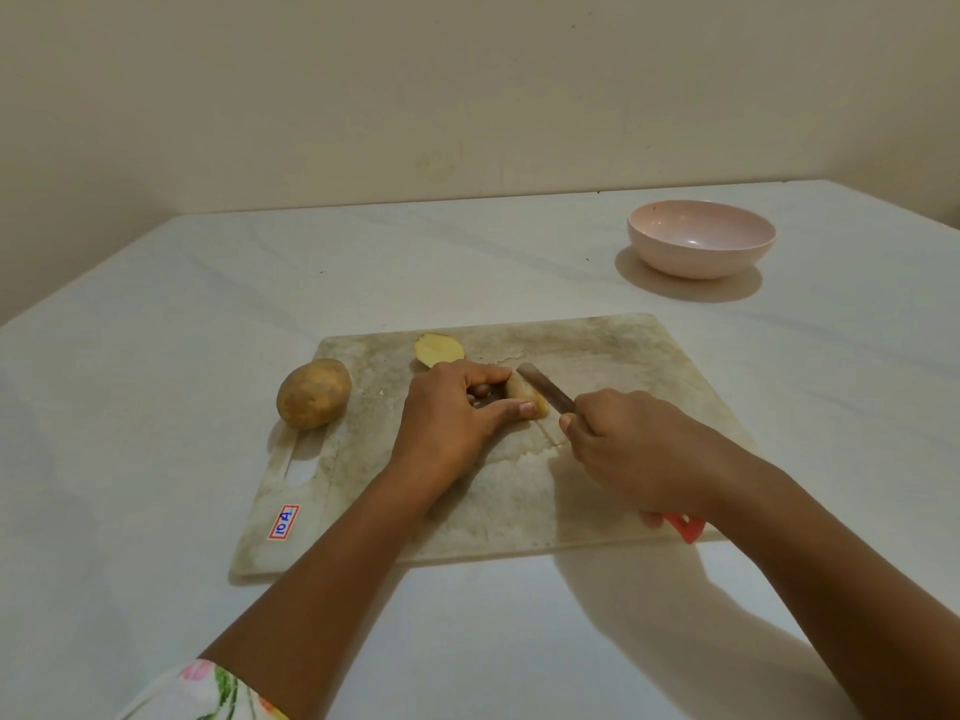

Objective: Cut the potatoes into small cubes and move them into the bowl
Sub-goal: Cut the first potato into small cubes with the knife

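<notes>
On the table [156, 330] lies a cutting board [623, 356] bearing a whole potato [313, 393] at its left edge, a potato half [439, 348] near its far edge and a potato piece [525, 400] mid-board with a knife [545, 389] at its right, while a bowl [701, 239] stands behind, rightward.

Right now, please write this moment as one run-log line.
left hand holds potato piece | right hand holds knife against it | pink bowl empty

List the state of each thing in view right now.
Whole potato: uncut, on the cutting board's left edge.
Potato half: cut face up, on the board.
Potato piece: pinched by left hand.
Knife: gripped by right hand, blade against that piece.
Bowl: upright, empty.
</notes>
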